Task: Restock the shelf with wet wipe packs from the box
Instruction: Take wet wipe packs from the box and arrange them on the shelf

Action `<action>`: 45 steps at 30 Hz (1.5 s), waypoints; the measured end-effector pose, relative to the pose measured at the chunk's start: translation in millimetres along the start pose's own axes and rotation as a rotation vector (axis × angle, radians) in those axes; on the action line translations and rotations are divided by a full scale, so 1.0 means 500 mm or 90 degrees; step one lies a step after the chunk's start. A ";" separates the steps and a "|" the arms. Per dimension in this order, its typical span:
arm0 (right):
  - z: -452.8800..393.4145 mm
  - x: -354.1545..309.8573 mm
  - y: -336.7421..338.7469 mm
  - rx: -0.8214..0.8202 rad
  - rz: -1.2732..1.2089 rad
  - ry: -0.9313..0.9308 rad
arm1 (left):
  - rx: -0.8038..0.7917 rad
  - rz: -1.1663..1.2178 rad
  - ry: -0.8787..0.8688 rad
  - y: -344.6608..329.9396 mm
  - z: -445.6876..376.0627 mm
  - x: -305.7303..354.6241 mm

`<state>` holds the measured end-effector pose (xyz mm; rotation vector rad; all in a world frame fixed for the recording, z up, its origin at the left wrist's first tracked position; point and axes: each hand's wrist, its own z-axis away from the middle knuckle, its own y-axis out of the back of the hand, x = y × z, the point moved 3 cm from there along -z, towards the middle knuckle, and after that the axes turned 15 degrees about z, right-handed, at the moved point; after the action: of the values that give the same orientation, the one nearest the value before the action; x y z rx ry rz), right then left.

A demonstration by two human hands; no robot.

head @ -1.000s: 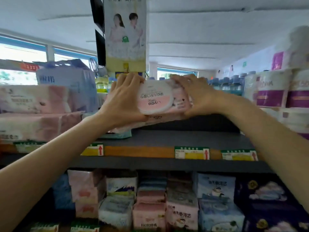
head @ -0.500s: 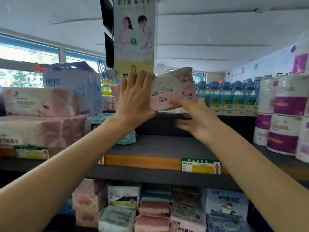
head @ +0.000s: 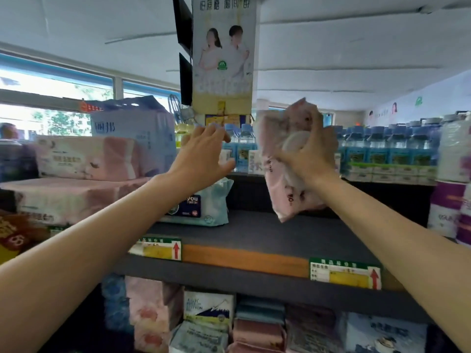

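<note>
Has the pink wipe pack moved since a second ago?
Yes. The pink wipe pack, in the right hand, swung rightward from below the hanging poster and now stands on end.

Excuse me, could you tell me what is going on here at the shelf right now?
A person is stocking a shop shelf. The right hand grips a pink wet wipe pack, held upright above the bare middle of the shelf, not yet set down. The left hand is open and empty, fingers spread, reaching over a blue wet wipe pack that already lies on the shelf.
</note>
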<state>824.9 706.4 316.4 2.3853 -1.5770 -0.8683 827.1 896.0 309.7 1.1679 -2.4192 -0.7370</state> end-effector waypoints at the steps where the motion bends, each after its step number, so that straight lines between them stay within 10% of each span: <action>1: 0.004 -0.012 -0.010 -0.038 0.138 0.137 | -0.009 0.025 0.055 -0.005 0.002 -0.027; 7: 0.035 0.009 -0.177 -0.399 0.542 0.458 | -0.113 0.134 0.098 -0.077 0.003 -0.066; 11: -0.027 0.050 -0.145 -0.604 0.298 0.248 | -0.302 0.122 0.053 -0.130 -0.002 -0.060; 15: -0.033 0.140 -0.118 -0.808 0.481 0.135 | -0.418 0.080 0.038 -0.169 -0.014 -0.056; 24: -0.057 0.185 -0.164 -0.763 0.401 0.052 | -0.401 -0.060 -0.019 -0.224 -0.063 -0.064; 34: -0.063 0.149 -0.271 -0.506 0.777 0.217 | -0.442 -0.261 0.096 -0.295 -0.098 -0.118; 45: 0.050 -0.008 -0.086 -0.452 0.424 0.123 | -0.293 0.017 0.004 -0.188 -0.039 0.032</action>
<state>844.3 733.2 278.8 1.2995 -1.4913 -0.8198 885.1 828.1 271.2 0.9443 -2.0938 -1.1970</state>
